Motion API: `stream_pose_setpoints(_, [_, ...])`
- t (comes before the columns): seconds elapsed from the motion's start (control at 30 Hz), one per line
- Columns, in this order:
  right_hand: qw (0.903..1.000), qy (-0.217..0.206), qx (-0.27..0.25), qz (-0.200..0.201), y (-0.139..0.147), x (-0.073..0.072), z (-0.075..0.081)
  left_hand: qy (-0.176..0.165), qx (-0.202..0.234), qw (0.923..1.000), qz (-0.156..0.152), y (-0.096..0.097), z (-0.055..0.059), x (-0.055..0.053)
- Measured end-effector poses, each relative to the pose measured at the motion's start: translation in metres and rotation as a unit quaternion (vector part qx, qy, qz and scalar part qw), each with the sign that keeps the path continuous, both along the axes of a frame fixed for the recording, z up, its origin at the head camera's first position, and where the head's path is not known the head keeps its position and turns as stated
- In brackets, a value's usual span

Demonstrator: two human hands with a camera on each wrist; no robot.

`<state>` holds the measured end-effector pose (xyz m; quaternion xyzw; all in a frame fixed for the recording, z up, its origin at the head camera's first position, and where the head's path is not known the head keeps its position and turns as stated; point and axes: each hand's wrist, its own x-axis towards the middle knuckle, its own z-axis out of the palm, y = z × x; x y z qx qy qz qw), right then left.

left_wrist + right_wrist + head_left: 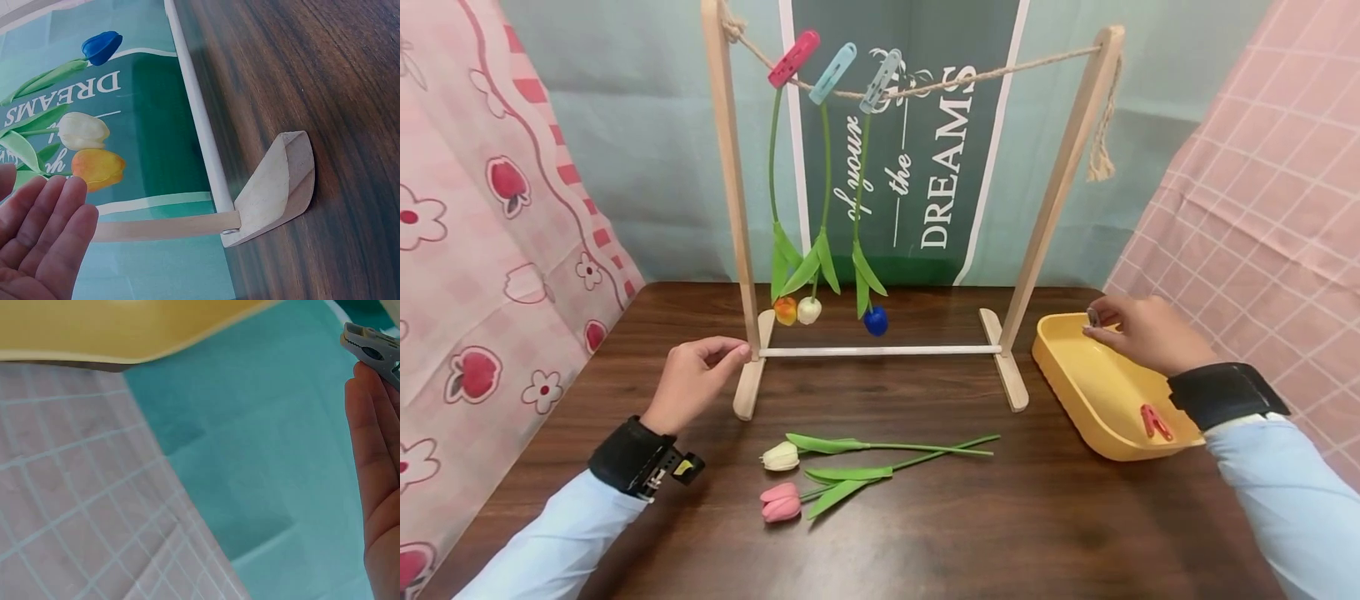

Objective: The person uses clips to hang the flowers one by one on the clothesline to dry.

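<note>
My right hand (1157, 335) pinches a grey clothespin (372, 349) above the far end of the yellow tray (1078, 400). A red clothespin (1155, 422) lies inside that tray. My left hand (695, 379) holds nothing and hovers near the foot of the left wooden post (737, 242), its fingers (62, 247) fairly straight in the left wrist view. From the rope (1000, 71) hang three tulips, heads down: orange (786, 312), white (809, 311) and blue (876, 321). Pink (793, 58), light blue (833, 73) and greyish (881, 81) clothespins clip their stems.
A white tulip (780, 457) and a pink tulip (781, 503) lie on the dark wooden table (910, 558), stems crossing at the right. A white crossbar (880, 351) joins the feet of the wooden frame. Printed cloth stands behind and at both sides.
</note>
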<state>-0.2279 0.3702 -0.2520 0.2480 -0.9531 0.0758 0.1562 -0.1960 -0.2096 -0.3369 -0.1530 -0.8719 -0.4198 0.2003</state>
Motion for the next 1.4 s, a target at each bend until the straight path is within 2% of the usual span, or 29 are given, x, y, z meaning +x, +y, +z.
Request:
stream_pose_setpoints(0.3, [0.9950,0.028,-0.095,-0.017,-0.032,0.014,0.018,-0.001,-0.010,0.9999,0.007,0.000,0.000,0.001])
stream_pose_setpoints(0.4, [0.9917,0.055,-0.116,-0.013,-0.044,0.017,0.021,0.000,-0.011,0.9999,0.008,-0.001,0.001,0.001])
stream_pose_setpoints(0.6, [0.9798,0.117,-0.162,0.015,-0.063,0.019,0.019,0.000,-0.012,0.9999,0.011,-0.001,0.001,0.000])
stream_pose_setpoints(0.83, [0.9647,0.147,-0.216,0.029,-0.078,0.023,0.010,-0.007,-0.010,0.9999,0.006,0.002,0.002,0.000])
stream_pose_setpoints(1.07, [0.9315,0.128,-0.336,0.053,-0.094,0.024,-0.004,-0.008,-0.008,0.9999,-0.001,0.006,0.003,0.000])
stream_pose_setpoints(1.23, [0.9133,0.123,-0.384,0.058,-0.104,0.024,-0.011,-0.008,-0.008,0.9998,-0.019,0.011,0.005,0.000])
stream_pose_setpoints(1.4, [0.8833,0.118,-0.448,0.068,-0.114,0.022,-0.013,-0.008,-0.007,0.9994,-0.032,0.017,0.008,0.002])
